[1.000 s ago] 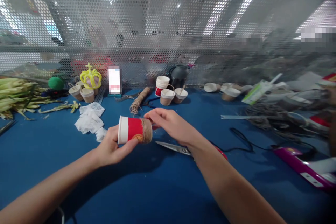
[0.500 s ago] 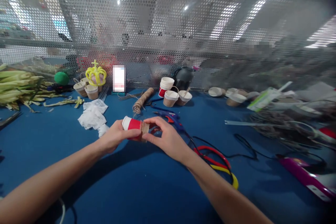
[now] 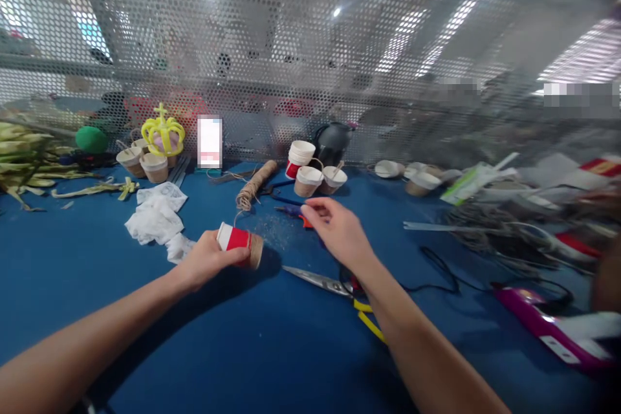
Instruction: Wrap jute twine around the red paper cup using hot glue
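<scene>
My left hand (image 3: 206,257) is closed around a red and white paper cup (image 3: 239,240), which lies tilted on its side above the table. Brown twine is wound round the cup's right-hand end. A strand of it leads back toward a twine roll (image 3: 257,185). Over a blue glue gun (image 3: 290,209) with an orange trigger hovers my right hand (image 3: 337,229), its fingers loosely curved and nothing seen in them. The hand hides much of the glue gun. Scissors (image 3: 317,279) with yellow handles lie below my right wrist, which partly covers them.
Behind the roll stand stacked white cups (image 3: 301,152) and twine-wrapped cups (image 3: 308,181). A crumpled white cloth (image 3: 156,213), a yellow crown (image 3: 163,132) and a phone (image 3: 209,142) are left. On the right are a purple power strip (image 3: 538,323), black cable and a tangled pile (image 3: 478,226).
My right hand has let go of the twine-wrapped cup and moved right, over the glue gun. My left hand keeps the cup. The scissors' blades now show, and the view has shifted slightly.
</scene>
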